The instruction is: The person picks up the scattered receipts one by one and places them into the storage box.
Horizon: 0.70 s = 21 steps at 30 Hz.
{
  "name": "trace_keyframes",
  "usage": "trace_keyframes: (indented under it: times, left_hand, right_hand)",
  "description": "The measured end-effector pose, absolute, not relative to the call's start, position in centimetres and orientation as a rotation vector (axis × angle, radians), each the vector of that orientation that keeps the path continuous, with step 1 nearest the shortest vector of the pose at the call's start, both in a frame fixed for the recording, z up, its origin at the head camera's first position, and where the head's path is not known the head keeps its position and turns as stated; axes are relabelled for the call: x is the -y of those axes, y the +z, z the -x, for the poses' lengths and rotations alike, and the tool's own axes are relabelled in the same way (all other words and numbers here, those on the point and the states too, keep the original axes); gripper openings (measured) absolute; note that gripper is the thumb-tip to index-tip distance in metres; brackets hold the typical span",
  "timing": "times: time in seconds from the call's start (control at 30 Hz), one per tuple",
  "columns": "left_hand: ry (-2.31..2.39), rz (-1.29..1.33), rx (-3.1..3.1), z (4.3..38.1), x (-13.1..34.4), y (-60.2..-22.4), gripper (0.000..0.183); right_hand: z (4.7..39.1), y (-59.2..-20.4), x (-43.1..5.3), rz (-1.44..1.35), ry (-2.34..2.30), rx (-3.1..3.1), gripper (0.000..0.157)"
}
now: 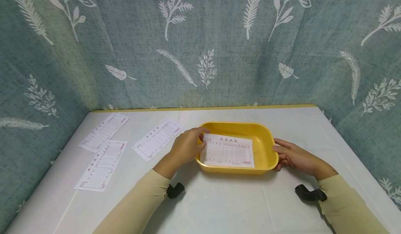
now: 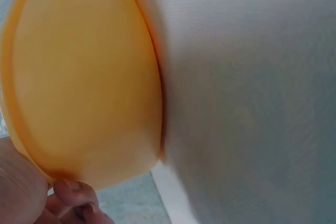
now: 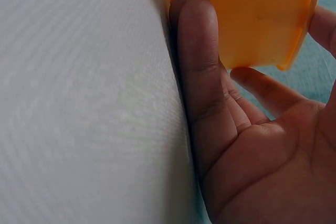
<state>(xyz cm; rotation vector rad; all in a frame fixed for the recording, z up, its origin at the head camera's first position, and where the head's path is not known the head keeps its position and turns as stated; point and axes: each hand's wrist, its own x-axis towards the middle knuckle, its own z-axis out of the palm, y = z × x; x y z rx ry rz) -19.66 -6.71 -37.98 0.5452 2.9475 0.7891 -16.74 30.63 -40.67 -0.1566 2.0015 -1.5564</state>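
A yellow plastic basin (image 1: 266, 140) stands on the white table, with a printed paper form (image 1: 228, 150) lying inside it toward the left. At its left end my left hand (image 1: 186, 145) grips the rim, thumb and fingers on either side of the wall. The left wrist view shows curled fingertips (image 2: 76, 192) at the basin's edge. My right hand (image 1: 296, 157) holds the right end, its thumb at the rim and the other fingers against the outer wall. Close to the tabletop, one finger (image 3: 198, 51) lies along the basin's lower side in the right wrist view.
Left of the basin lie more printed forms: one slanted form (image 1: 156, 140) nearest, a form (image 1: 103, 131) at the far left, and a form (image 1: 101, 166) in front, touching or overlapping it. A leaf-patterned green cloth (image 1: 188, 46) rises behind the table and at both sides.
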Motion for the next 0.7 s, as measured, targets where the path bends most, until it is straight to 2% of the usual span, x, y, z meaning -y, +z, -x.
trace_keyframes:
  times: [0.7]
  left_hand:
    - [0.627, -0.525, -2.975, 19.05, 6.08, -37.8, 0.027]
  right_hand:
    - [16.52, -40.7, -30.61, 0.158, -1.548, -2.017, 0.077]
